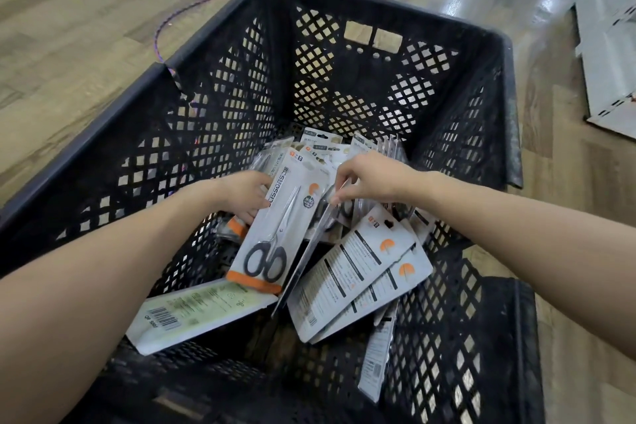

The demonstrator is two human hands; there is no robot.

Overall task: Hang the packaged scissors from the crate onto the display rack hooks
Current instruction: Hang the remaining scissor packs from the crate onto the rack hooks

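Both hands are reached down into a black lattice crate (344, 79) that stands on a wood-patterned floor (69, 27). A face-up scissors pack (275, 231), with black handles and an orange strip at its lower end, is gripped along its left edge by the left hand (246, 198), whose fingers are curled behind the card. Just to the right, a second pack (311, 241), seen edge-on, is pinched at its upper end between the thumb and fingertips of the right hand (361, 179). More packs (358, 279) are heaped back-up beneath and behind both hands. A cord (206, 0) is trailed across the floor beyond the crate.
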